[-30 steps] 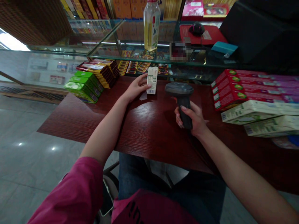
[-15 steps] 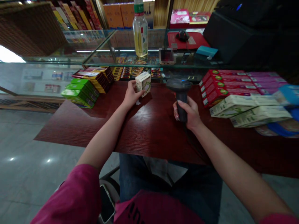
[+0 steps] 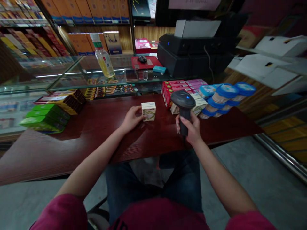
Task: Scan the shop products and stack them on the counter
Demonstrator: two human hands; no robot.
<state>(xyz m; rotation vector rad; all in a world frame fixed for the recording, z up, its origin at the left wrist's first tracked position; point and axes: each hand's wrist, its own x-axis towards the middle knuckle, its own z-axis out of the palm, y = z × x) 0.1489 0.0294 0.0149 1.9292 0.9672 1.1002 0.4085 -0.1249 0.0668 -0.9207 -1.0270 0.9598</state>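
My left hand (image 3: 131, 118) grips the left side of a small white box (image 3: 148, 111) with a green print, which stands on the dark red wooden table (image 3: 96, 134). My right hand (image 3: 189, 127) is wrapped round the handle of a black barcode scanner (image 3: 183, 105), held upright with a blue light on its head. The scanner is a short way right of the box, not touching it.
Green boxes (image 3: 45, 118) and brown-yellow packs (image 3: 64, 100) are stacked at the table's left. Red-pink cartons (image 3: 177, 88), pale cartons and blue-lidded tubs (image 3: 223, 95) crowd the right. A glass counter (image 3: 79, 80) behind bears a bottle (image 3: 103, 60); a black printer (image 3: 192, 51) stands beyond.
The box has turned in my left hand and now stands on the table. My head has lifted and swung right, bringing the tubs and printer into view. My right hand keeps the scanner.
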